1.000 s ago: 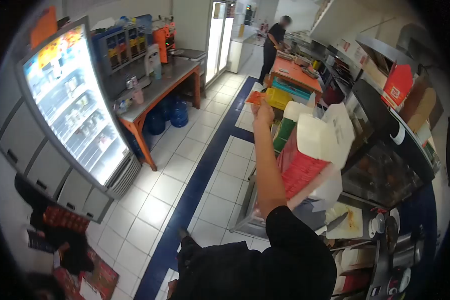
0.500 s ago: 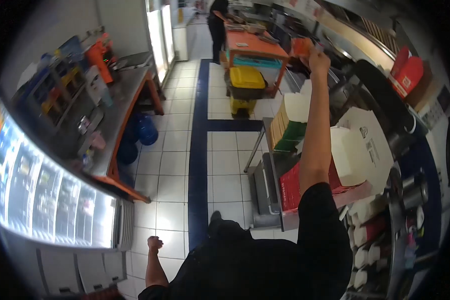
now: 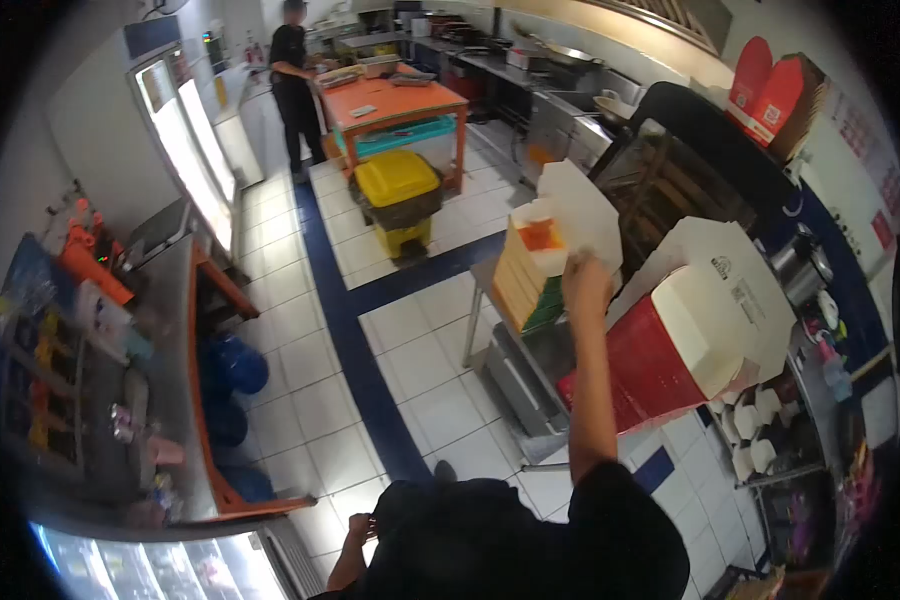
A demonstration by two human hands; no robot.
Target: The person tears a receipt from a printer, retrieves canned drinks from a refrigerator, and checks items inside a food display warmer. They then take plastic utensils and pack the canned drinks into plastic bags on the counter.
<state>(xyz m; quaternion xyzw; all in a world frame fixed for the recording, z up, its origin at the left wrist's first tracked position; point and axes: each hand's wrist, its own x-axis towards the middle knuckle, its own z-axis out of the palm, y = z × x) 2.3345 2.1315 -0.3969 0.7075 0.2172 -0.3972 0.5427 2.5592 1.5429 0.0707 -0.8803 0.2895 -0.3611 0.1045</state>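
Note:
My right hand [image 3: 587,284] reaches forward to the open top of a tall green-and-tan paper carton [image 3: 535,282]. Just beyond my blurred fingers, an orange item [image 3: 541,235] shows at the carton's opening; its kind is unclear, and I cannot make out whether my fingers still touch it. The carton's white flap [image 3: 582,212] stands up behind. Beside my right forearm is a large red box [image 3: 650,358] with its white lid flaps [image 3: 735,300] spread open. Low at my side, my left hand [image 3: 362,526] hangs with fingers curled in, nothing seen in it.
Ahead stand a yellow-lidded bin [image 3: 398,180] and an orange table [image 3: 390,100], with a person [image 3: 292,80] beside it. A steel counter with orange legs [image 3: 205,400] runs along the left. White cartons [image 3: 755,430] sit on a lower shelf at right.
My right hand has come down and back from an outstretched reach, and the orange item it held is now at the carton's opening. The view has turned to the right.

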